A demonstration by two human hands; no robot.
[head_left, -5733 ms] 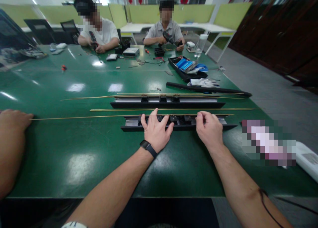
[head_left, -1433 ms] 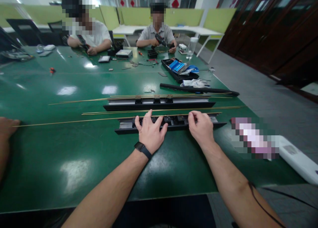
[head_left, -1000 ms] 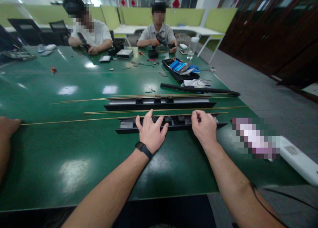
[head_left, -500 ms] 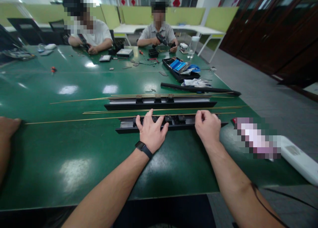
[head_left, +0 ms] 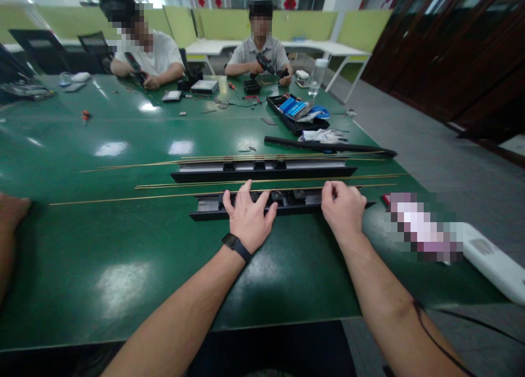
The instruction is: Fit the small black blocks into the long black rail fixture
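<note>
A thin brass-coloured rod [head_left: 123,198] is pinched in the right hand [head_left: 343,204], the grip drawn together at thumb and fingertips. The left hand [head_left: 249,210] is spread wide over the near black channel rail [head_left: 213,215], fingers apart; whether the rod is pressed by them cannot be told. Black blocks [head_left: 298,195] are held inside the near channel, partly hidden by the left hand; black blocks are also seated in the far channel rail [head_left: 262,173]. Blue items [head_left: 297,109] are contained in a black tray [head_left: 311,127] farther back on the tabletop [head_left: 172,289]. The rod is laid along the near rail's back edge, its long axis running left to right, its left end angled slightly nearer and pointed toward another person's hand [head_left: 14,207], and its right end extended past the right hand.
</note>
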